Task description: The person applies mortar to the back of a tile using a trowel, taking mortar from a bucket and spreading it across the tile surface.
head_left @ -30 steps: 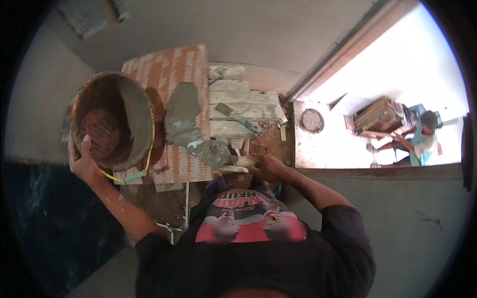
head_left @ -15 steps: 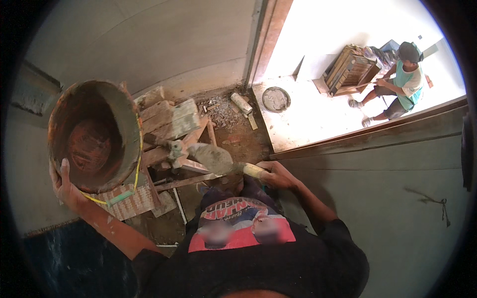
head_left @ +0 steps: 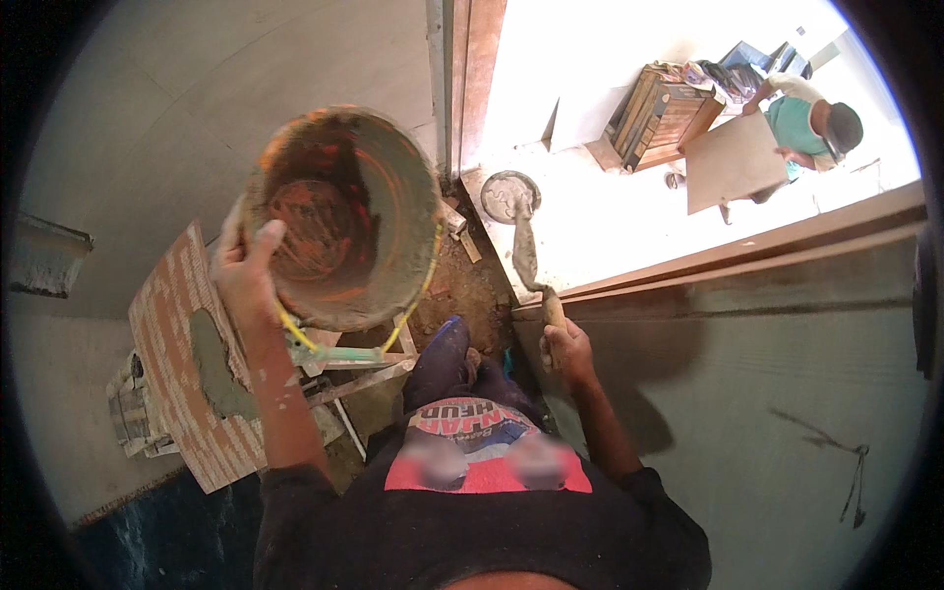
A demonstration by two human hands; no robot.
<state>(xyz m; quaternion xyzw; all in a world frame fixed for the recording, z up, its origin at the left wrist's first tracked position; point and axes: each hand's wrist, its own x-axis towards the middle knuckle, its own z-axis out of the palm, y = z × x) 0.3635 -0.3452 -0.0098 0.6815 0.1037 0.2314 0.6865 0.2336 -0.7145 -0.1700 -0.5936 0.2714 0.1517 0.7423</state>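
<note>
The left hand clamps the seemingly light, stiff bucket by its left rim; the right hand encircles the trowel's handle.

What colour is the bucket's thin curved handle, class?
The handle is yellow, with a pale green tube; the head view shows it best.

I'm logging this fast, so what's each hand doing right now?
Left hand: closed on the bucket at its rim.
Right hand: closed around the handle of the trowel.

left fingers holding bucket, right fingers trowel
</note>
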